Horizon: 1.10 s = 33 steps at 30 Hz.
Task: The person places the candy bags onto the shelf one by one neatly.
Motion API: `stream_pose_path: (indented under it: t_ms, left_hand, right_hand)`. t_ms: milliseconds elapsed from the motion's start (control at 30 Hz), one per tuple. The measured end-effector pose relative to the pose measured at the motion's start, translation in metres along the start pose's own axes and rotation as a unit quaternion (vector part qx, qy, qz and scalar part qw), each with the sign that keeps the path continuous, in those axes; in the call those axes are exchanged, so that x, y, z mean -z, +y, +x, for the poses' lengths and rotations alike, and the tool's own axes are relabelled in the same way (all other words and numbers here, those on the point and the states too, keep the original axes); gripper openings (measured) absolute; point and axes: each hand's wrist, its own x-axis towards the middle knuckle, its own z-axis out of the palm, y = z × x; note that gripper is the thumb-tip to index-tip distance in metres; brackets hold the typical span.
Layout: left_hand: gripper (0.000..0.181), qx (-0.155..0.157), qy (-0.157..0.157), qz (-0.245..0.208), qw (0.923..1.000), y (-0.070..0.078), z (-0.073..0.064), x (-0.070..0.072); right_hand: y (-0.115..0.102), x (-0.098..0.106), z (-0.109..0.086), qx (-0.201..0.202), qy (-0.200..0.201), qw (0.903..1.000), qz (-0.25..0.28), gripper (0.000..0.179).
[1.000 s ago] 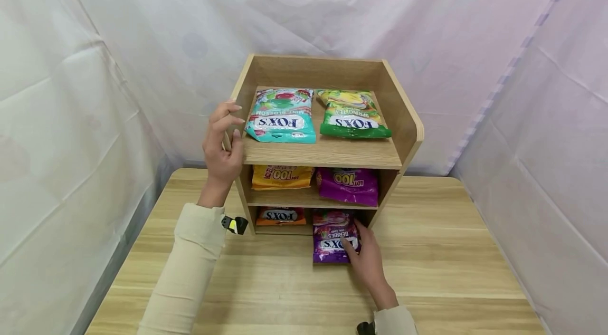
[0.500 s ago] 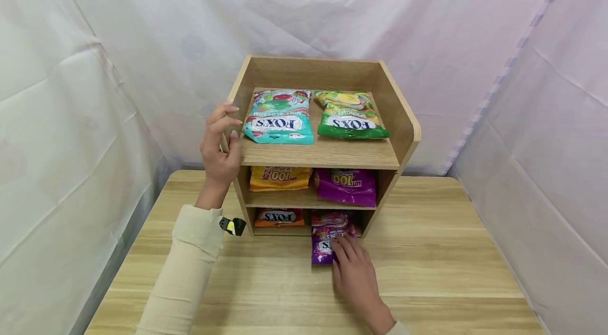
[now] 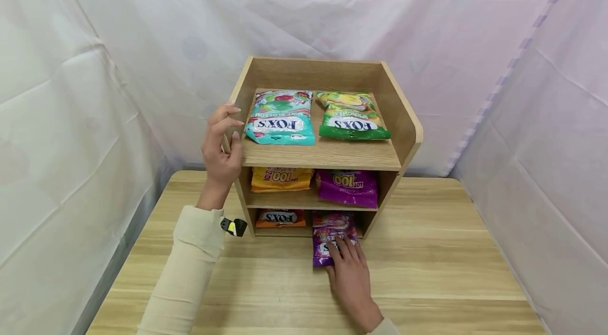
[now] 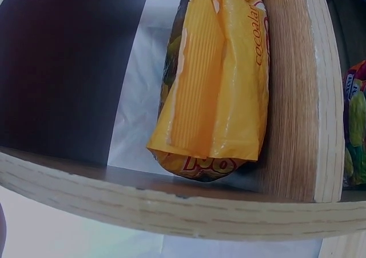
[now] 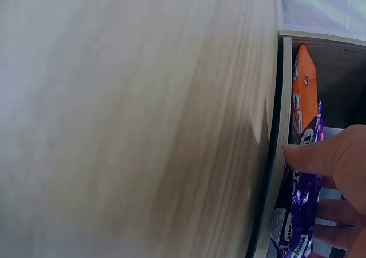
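Note:
My left hand holds the left side panel of a small wooden shelf unit, fingers bent over its edge. My right hand rests on a purple Fox's candy bag, which lies on the bottom level and sticks out past the front. The fingers lie on the bag's face. In the right wrist view the thumb sits at the bag's near edge, its tip by the bottom board. Beside that bag lies an orange Fox's bag, set farther in.
On top lie a teal Fox's bag and a green Fox's bag. The middle level holds a yellow bag and a purple bag. The unit stands on a wooden table, with white cloth hanging behind.
My right hand has shifted from the purple Fox's bag's right edge round to its near end, with fingers now over its face. That bag and my left hand have hardly moved.

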Motion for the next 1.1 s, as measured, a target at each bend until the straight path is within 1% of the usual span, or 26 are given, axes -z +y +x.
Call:
stream_pose_path:
  t_ms: [133, 333, 533, 833, 967, 1100]
  left_hand:
    - [0.014, 0.0, 0.0, 0.0, 1.0, -0.005, -0.002, 0.0]
    - [0.014, 0.0, -0.002, -0.001, 1.0, -0.007, -0.002, -0.001]
    - [0.014, -0.002, 0.0, 0.002, 1.0, -0.001, 0.0, -0.001]
    - [0.017, -0.005, 0.004, -0.004, 1.0, 0.007, 0.005, -0.002]
    - [0.017, -0.003, 0.002, -0.002, 1.0, 0.01, 0.007, -0.002]
    - [0.017, -0.001, 0.001, -0.001, 1.0, 0.014, 0.008, -0.002]
  right_hand:
    - [0.001, -0.003, 0.001, -0.004, -0.011, 0.9999, -0.012, 0.052]
    - [0.001, -0.006, 0.004, -0.011, -0.011, 0.9999, 0.008, 0.052]
    - [0.001, -0.008, 0.008, 0.002, 0.0, 0.9998, 0.017, 0.051]
    - [0.002, -0.001, 0.019, 0.015, -0.014, 0.9995, 0.022, 0.047]
    - [0.004, -0.002, 0.022, 0.016, -0.017, 0.9993, 0.03, 0.046]
    - [0.006, -0.003, 0.024, 0.017, -0.024, 0.9993, 0.023, 0.043]
